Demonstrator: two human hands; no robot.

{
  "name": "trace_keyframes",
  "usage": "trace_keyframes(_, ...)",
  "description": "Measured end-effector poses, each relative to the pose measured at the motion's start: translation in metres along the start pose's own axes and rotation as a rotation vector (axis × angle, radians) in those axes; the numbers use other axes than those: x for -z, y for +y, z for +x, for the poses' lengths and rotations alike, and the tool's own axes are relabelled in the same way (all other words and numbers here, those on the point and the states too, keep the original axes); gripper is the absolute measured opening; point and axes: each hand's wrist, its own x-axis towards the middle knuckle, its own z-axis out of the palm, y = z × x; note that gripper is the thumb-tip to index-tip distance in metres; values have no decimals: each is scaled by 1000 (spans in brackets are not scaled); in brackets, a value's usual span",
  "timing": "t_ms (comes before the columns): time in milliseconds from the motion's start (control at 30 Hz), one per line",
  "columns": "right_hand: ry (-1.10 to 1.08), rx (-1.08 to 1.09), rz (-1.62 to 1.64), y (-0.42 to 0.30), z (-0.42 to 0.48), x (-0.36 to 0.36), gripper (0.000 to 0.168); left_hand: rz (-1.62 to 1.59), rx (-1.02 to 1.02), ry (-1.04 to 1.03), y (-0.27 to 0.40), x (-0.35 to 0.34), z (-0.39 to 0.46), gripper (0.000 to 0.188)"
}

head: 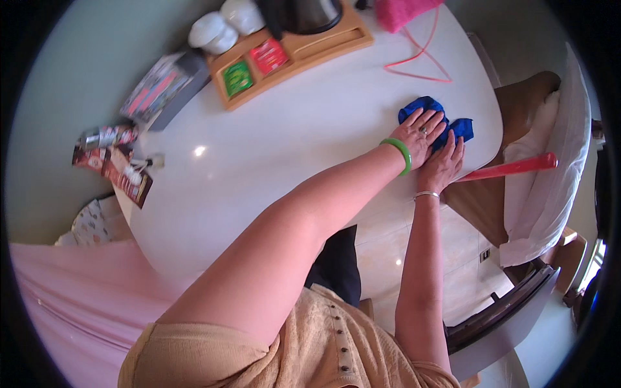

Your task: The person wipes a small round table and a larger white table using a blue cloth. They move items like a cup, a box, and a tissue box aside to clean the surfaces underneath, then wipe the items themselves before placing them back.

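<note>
A crumpled blue cloth (423, 105) lies on the white tabletop (286, 121), close to its rounded right end. My left hand (421, 131), with a ring and a green bangle, holds the cloth down against the table, palm down and fingers spread. Just beside it and nearer to me, my right hand (441, 166), with a silver bracelet, holds the cloth's near side down with its fingertips. Both hands hide part of the cloth, and its folded corner (462, 128) sticks out to the right.
At the back, a wooden tray (296, 68) carries white cups (213, 34), a kettle (310, 14) and sachets (237, 78). Left stand a box (162, 89) and packets (127, 177). A pink bag (405, 12) trails a cord (422, 51). A red handle (509, 167) projects by a chair (521, 111).
</note>
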Motion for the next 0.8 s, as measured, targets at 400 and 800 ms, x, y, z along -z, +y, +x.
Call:
trace_keyframes(400,-289,300,239,-219,-284,62,48,-158,200,79,-66,33,-405,74)
trace_keyframes(800,-502,707,355,-308,-396,90,48,-136,481,31,-72,36,-596,81)
